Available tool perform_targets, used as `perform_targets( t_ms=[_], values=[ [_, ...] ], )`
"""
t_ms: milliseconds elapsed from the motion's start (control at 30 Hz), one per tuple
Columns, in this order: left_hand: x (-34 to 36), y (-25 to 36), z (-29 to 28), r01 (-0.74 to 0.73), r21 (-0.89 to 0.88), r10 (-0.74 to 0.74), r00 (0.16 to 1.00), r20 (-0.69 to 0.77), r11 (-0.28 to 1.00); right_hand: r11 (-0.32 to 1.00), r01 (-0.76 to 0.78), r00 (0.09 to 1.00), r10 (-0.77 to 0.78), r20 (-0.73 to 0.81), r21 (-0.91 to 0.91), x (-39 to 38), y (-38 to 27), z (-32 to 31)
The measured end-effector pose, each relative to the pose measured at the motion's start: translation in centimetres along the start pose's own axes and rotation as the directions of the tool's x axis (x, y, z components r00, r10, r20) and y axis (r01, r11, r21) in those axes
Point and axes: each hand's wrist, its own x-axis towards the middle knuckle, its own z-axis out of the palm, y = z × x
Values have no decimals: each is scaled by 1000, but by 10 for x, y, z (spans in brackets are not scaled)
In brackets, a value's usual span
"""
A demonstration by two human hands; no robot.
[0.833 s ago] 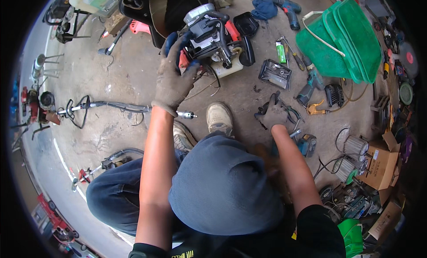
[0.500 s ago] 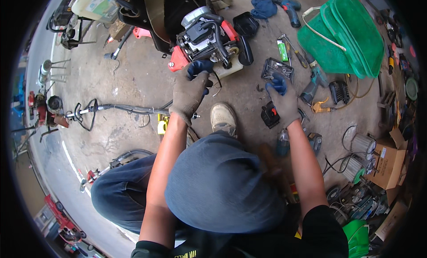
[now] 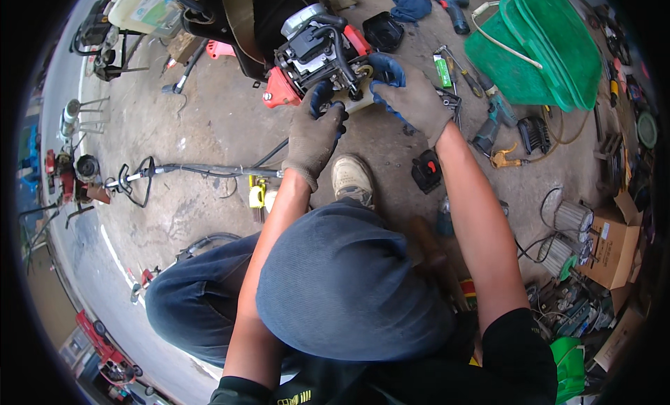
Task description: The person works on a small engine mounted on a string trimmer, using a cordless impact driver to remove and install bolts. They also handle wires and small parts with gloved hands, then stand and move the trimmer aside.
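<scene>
A small engine [image 3: 317,49] with red covers, a black-and-silver body and a pale tank lies on the concrete ahead of me, against a black harness-like pack. My left hand [image 3: 314,136], in a grey glove with dark blue fingertips, is closed at its near edge; whatever its fingers hold is hidden. My right hand [image 3: 415,101], gloved alike, is at the engine's right side with fingers curled around a spot I cannot make out. A black socket tray, partly behind my right hand, holds small metal parts. Near my right wrist sits a black-and-red battery-like block [image 3: 426,171].
Right of the hands lie a teal cordless drill [image 3: 497,119], an orange air blow gun [image 3: 508,156] and a black charger-like block [image 3: 534,136]. A green basket [image 3: 534,49] stands beyond. To the left, a long-shafted tool [image 3: 202,169] crosses the floor. My shoe [image 3: 352,178] is just below the engine.
My right hand has moved left and forward from beside the socket tray to the engine's right side. The left hand has shifted slightly right and down, staying at the near edge.
</scene>
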Motion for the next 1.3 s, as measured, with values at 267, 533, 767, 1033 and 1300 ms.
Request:
perform_targets(
  t_ms=[267,533,767,1033,1300],
  values=[
    [2,1,2,13,-20,-14,999,-49,1000,982,-145,989,147,-11,123,14,-5,7],
    [2,6,6,66,2,-66,997,-33,998,974,-180,981,188,-46,137,16,-5,13],
    [0,8,7,51,58,-49,998,-38,997,972,-163,982,177,-70,169,10,-4,16],
    [-1,19,6,141,1,-141,990,-9,990,984,-122,993,122,8,128,6,2,8],
    [-4,5,2,255,51,-260,956,139,966,966,-191,981,182,65,175,-24,12,-6]
  ],
)
